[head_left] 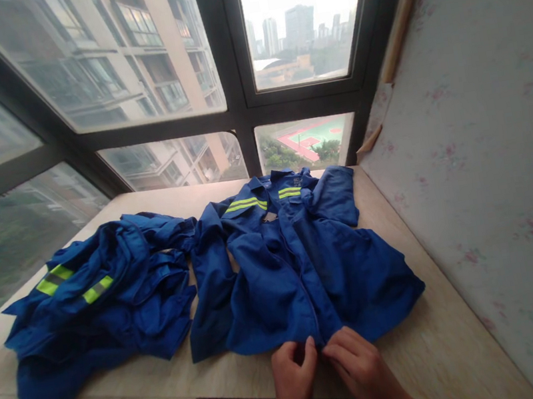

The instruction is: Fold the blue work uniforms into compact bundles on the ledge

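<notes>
A blue jacket (280, 285) with yellow-green reflective strips on its chest lies spread front up, its collar toward the window. At its bottom hem near the front opening, my left hand (294, 374) is closed, thumb and fingers pinching the fabric edge. Just to the right, my right hand (355, 361) pinches the hem on the other side of the opening. The two hands are close together but apart. One sleeve stretches down the jacket's left side; the other lies bent at the upper right.
A second blue garment (96, 307) with reflective strips lies crumpled on the left of the pale ledge (451, 345). Windows with dark frames (232, 63) stand behind. A flowered wall (502, 155) bounds the right side. The ledge's front edge is close to my body.
</notes>
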Demonstrator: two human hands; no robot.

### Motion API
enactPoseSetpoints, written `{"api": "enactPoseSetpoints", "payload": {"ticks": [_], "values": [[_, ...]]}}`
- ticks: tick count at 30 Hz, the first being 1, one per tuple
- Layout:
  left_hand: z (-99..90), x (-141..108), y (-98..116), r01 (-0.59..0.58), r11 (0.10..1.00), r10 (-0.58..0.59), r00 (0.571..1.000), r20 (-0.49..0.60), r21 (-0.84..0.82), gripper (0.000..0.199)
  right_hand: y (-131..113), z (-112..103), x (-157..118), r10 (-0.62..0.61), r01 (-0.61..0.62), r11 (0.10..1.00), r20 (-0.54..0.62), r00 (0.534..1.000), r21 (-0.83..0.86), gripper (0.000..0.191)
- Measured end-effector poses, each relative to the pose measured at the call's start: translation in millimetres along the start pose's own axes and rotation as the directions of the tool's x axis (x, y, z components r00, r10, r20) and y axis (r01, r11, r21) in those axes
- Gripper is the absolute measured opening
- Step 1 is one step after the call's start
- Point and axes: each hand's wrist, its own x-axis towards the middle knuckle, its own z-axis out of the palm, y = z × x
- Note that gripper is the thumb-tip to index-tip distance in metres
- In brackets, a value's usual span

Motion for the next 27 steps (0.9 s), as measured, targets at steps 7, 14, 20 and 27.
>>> {"api": "enactPoseSetpoints", "payload": {"ticks": [7, 14, 20, 27], "values": [[-1.2, -0.5, 4.4, 0.007, 1.0, -0.007, 1.0, -0.023, 0.001, 0.048, -0.2, 0.9, -0.3, -0.001, 0.001, 1.0, 0.015, 1.0, -0.014, 0.025], [2.6, -1.2, 0.1, 0.009, 1.0, -0.009, 1.0, -0.012, 0.001, 0.045, -0.7, 1.7, -0.3, -0.005, 0.005, 1.0, 0.024, 1.0, -0.016, 0.024], [0.3, 0.1, 4.0, 0.01, 1.0, -0.011, 0.999, 0.032, 0.021, 0.045, -1.4, 2.7, -0.1, -0.009, 0.011, 0.999, 0.038, 0.999, -0.048, 0.025], [-0.4, 2.0, 5.5, 0.026, 0.999, -0.027, 0.999, 0.037, 0.029, 0.046, -5.1, 4.3, 2.4, -0.047, 0.052, 0.99, 0.041, 0.998, -0.129, 0.029]]}}
